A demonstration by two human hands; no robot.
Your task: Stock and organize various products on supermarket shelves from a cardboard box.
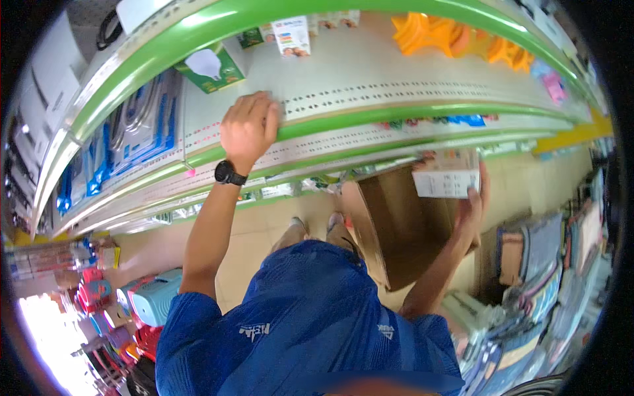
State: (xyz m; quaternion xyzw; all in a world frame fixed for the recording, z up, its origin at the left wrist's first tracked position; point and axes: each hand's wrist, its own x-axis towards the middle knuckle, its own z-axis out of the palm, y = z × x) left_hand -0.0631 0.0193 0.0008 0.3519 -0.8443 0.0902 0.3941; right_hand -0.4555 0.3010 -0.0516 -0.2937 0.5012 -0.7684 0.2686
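Observation:
My right hand (473, 203) holds a small white printed carton (446, 177) over the open top of a large cardboard box (411, 222), to the right of my legs. My left hand (250, 123), with a black watch on the wrist, rests at the front edge of a white perforated shelf (356, 74) with green edging. Its fingers are bent and somewhat blurred; whether they hold anything cannot be told. Just beyond it on the shelf stands a green light bulb box (213, 67). A white carton (292, 37) stands farther back.
Blue-backed blister packs (143, 123) fill the shelf's left part, and orange plastic items (446, 37) lie at its right. More green-edged shelves lie below. Behind on the left are coloured plastic goods (158, 299). Folded textiles (540, 247) are stacked at the right.

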